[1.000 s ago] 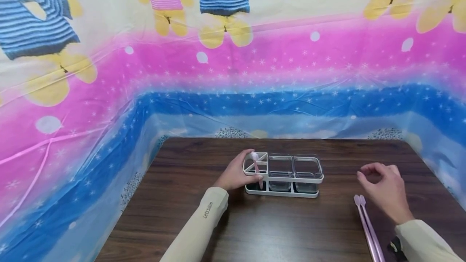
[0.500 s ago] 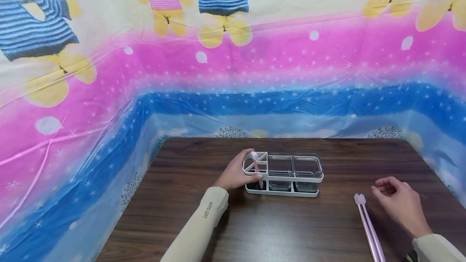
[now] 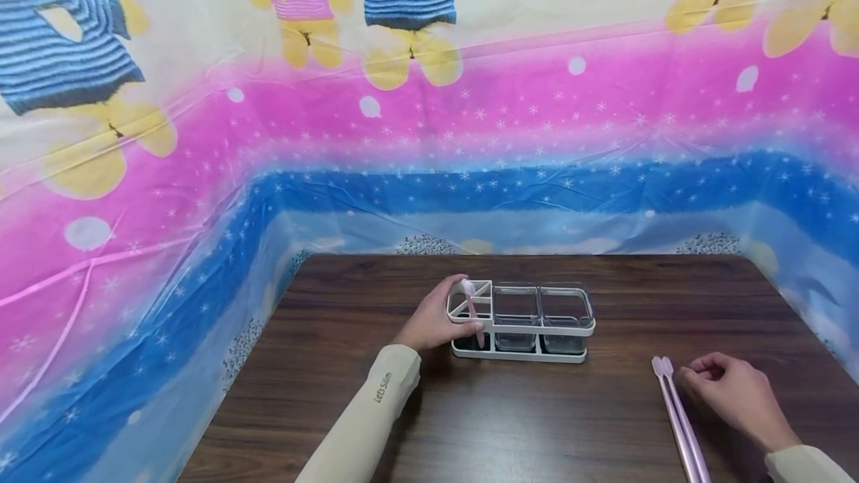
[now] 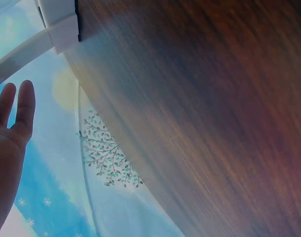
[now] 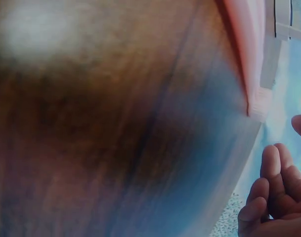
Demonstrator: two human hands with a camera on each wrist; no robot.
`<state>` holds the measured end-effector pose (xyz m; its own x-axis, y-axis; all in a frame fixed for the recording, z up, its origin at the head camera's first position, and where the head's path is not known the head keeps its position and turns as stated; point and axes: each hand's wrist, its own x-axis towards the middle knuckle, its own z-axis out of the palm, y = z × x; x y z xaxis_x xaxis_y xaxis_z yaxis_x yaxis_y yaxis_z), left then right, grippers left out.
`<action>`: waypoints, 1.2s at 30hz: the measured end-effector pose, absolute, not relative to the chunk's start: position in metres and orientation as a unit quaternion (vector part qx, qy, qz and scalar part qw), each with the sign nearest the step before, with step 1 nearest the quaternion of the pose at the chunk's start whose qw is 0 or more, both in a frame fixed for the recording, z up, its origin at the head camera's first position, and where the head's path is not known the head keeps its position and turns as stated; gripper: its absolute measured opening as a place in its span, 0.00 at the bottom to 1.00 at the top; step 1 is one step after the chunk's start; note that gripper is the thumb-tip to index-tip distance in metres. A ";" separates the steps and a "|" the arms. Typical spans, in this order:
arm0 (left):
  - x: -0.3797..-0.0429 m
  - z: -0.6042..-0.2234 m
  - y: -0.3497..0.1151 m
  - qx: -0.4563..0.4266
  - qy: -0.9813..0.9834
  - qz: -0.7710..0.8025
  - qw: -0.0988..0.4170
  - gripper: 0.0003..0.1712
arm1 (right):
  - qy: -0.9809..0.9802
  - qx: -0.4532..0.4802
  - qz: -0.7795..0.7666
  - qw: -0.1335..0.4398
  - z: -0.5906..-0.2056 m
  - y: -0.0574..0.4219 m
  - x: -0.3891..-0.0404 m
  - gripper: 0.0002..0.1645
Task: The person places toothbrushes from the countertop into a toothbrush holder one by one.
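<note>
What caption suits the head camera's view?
Left hand grips a white rectangular rack; right hand beside two slim pink toothbrushes on a brown wood-grain table.

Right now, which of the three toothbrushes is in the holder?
The toothbrush by the left hand, tilted in the leftmost section of the holder. The other two toothbrushes lie side by side on the table.

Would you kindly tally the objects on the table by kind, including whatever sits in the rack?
White rack: 1
Clear cups in the rack: 2
Pink toothbrushes, one in the rack and two lying beside each other: 3
Total: 6
</note>
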<state>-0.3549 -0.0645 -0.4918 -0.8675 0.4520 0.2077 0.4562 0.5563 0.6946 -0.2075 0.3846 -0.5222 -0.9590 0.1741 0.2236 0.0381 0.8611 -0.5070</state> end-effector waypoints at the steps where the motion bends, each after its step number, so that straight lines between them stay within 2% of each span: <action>1: -0.355 -0.492 -0.065 -0.256 -0.882 -0.394 0.002 0.54 | -0.956 -0.054 0.259 0.124 -0.523 0.385 -0.207 0.17; 8: -0.355 -0.492 -0.064 -0.256 -0.882 -0.395 0.000 0.54 | -0.958 -0.047 0.265 0.103 -0.529 0.382 -0.206 0.16; 17: -0.355 -0.491 -0.064 -0.258 -0.882 -0.395 -0.001 0.54 | -0.958 -0.037 0.260 0.119 -0.533 0.375 -0.204 0.13; 22: -0.356 -0.491 -0.064 -0.258 -0.883 -0.391 -0.001 0.53 | -0.959 -0.042 0.261 0.105 -0.538 0.375 -0.206 0.13; 31: -0.355 -0.490 -0.065 -0.253 -0.883 -0.396 -0.006 0.54 | -0.959 -0.045 0.264 0.089 -0.539 0.371 -0.211 0.06; 36: -0.355 -0.490 -0.064 -0.254 -0.882 -0.396 -0.006 0.54 | -0.961 -0.048 0.262 0.071 -0.537 0.370 -0.211 0.06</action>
<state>-0.3548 -0.0643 -0.4897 -0.8705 0.4537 0.1907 0.4441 0.5571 0.7017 -0.2114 0.3698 -0.5367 -0.9854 0.1291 0.1111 0.0548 0.8579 -0.5109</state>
